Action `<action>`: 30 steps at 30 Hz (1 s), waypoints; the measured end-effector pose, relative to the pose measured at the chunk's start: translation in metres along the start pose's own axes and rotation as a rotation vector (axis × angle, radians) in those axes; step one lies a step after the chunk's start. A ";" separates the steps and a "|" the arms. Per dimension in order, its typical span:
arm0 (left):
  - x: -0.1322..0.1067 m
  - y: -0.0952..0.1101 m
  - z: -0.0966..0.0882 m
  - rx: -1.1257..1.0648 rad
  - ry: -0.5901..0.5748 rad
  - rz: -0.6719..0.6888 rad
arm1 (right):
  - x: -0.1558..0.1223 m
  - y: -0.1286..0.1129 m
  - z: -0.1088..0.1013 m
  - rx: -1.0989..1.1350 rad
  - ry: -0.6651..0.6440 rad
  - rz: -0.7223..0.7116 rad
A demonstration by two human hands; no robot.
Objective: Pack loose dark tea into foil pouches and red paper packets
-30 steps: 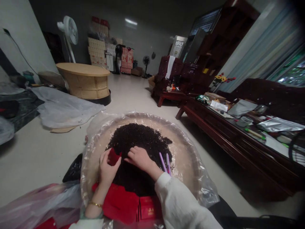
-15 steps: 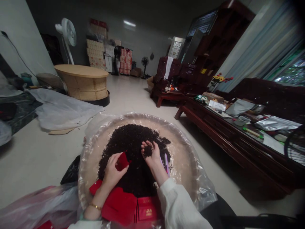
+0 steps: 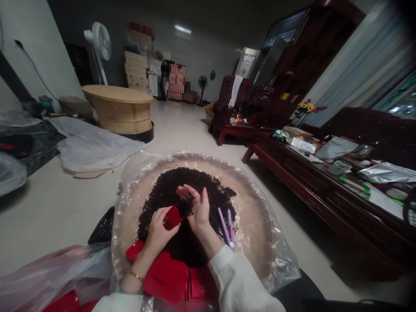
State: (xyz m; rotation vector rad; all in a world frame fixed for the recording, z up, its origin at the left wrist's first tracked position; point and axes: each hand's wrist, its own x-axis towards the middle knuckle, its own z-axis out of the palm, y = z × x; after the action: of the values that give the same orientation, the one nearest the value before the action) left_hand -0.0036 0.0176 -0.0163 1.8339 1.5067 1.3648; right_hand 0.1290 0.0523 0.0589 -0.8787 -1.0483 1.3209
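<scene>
A heap of dark loose tea leaves (image 3: 169, 193) lies in a wide round tray (image 3: 256, 216) lined with clear plastic. My left hand (image 3: 158, 232) pinches a small red pouch (image 3: 173, 216) over the heap. My right hand (image 3: 196, 208) is cupped palm-up right beside the pouch's mouth, holding a small amount of tea leaves. Purple tweezers (image 3: 225, 221) lie on the leaves just right of my right wrist. More red pouches (image 3: 169, 277) are stacked at the tray's near edge.
A long dark wooden table (image 3: 328, 186) with foil bags and clutter runs along the right. A round bamboo tub (image 3: 118, 108) and clear plastic sheets (image 3: 91, 147) lie on the floor at the left. A black bag (image 3: 102, 227) sits beside the tray.
My right hand went from palm-down in the heap to lifted with leaves, then came closer to the red pouch. My left hand tilted the pouch toward it.
</scene>
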 end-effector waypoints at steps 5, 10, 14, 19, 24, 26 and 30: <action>-0.001 -0.001 0.000 0.021 0.022 -0.006 | -0.002 -0.006 0.001 -0.021 -0.054 -0.024; -0.001 -0.001 0.000 0.044 0.073 0.013 | -0.005 -0.012 -0.012 -0.290 0.024 -0.101; -0.001 -0.006 0.000 0.069 0.110 0.024 | -0.023 -0.014 -0.017 -0.894 -0.087 -0.301; -0.003 -0.009 0.002 0.115 0.094 0.044 | -0.034 -0.007 -0.012 -1.210 -0.302 -0.237; -0.005 -0.006 0.002 0.160 0.079 0.062 | -0.021 -0.003 -0.021 -1.007 -0.213 -0.184; -0.006 -0.005 0.001 0.170 0.086 0.052 | -0.015 -0.007 -0.030 -0.906 -0.115 -0.149; -0.006 -0.002 -0.001 0.174 0.119 0.054 | -0.012 -0.023 -0.044 -0.946 0.034 -0.293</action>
State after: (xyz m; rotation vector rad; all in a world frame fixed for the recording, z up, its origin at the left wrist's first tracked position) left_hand -0.0052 0.0132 -0.0201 1.9403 1.6953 1.4299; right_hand 0.1781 0.0418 0.0662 -1.3514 -1.7351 0.5144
